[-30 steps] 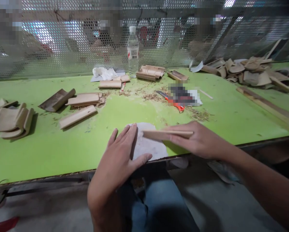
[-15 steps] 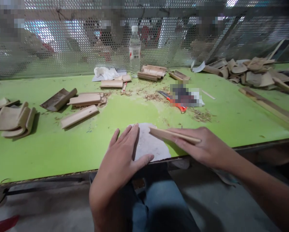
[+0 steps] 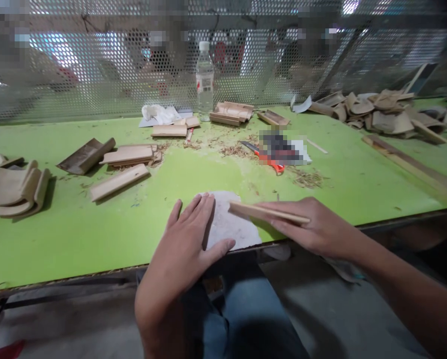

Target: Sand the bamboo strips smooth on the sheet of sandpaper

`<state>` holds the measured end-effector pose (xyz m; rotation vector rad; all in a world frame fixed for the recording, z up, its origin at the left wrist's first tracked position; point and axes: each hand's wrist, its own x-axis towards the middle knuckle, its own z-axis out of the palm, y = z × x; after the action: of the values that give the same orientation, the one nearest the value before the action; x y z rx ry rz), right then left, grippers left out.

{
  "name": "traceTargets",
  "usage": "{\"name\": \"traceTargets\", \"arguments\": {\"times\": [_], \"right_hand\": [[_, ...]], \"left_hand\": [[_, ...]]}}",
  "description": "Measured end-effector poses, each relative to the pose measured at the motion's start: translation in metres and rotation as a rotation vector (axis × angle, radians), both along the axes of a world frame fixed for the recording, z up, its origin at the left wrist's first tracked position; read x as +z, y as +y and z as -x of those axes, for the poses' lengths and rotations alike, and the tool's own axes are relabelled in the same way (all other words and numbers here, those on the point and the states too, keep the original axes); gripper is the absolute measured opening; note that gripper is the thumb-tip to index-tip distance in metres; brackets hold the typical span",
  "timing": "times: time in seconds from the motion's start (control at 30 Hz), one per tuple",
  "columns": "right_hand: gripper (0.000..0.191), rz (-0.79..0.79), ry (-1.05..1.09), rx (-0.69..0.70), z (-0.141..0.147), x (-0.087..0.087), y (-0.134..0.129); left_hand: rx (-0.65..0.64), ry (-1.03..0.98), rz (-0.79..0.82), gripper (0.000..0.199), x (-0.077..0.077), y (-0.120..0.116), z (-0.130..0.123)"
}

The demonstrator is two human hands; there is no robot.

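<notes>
My left hand (image 3: 189,234) lies flat with fingers stretched out on the left part of a pale, rough-edged sheet (image 3: 232,224) at the front edge of the green table. It looks like sandpaper, though I cannot be sure. In my right hand (image 3: 309,224) is a thin piece of bamboo (image 3: 264,212), held on edge between thumb and fingers. Its left end is over the sheet; whether it touches I cannot tell. Beyond the hands lies a utility knife (image 3: 266,159) with an orange-red handle and its blade out.
Bamboo pieces (image 3: 120,182) lie at the left, and a large pile of them (image 3: 387,109) at the far right. A water bottle (image 3: 204,82) stands by the perforated metal screen (image 3: 114,80). Shavings (image 3: 307,177) are scattered mid-table; a wooden strip (image 3: 410,164) lies at the right.
The whole view has shifted slightly, with the table things a little further left. Both hands keep nearly the same pose, and the bamboo piece stays over the sheet.
</notes>
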<state>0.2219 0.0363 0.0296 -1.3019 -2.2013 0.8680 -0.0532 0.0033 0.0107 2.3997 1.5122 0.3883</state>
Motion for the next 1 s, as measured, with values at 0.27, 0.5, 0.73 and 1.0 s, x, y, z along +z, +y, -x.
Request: {"name": "traceTargets", "arguments": {"times": [0.27,0.5,0.73,1.0], "right_hand": [[0.039,0.107,0.183,-0.159,-0.004,-0.003,0.004],[0.038,0.052,0.222,-0.105,-0.007,-0.014,0.004],[0.036,-0.046,0.099,0.093,-0.006,-0.004,0.001],[0.032,0.046,-0.020,0.273,-0.005,0.018,0.008]], "left_hand": [[-0.122,-0.023,0.117,0.061,0.012,0.006,0.016],[-0.128,-0.050,0.104,0.074,0.020,0.013,-0.001],[-0.149,0.029,0.059,0.081,0.008,0.015,-0.013],[-0.163,0.025,0.049,0.081,0.009,0.015,-0.011]]}}
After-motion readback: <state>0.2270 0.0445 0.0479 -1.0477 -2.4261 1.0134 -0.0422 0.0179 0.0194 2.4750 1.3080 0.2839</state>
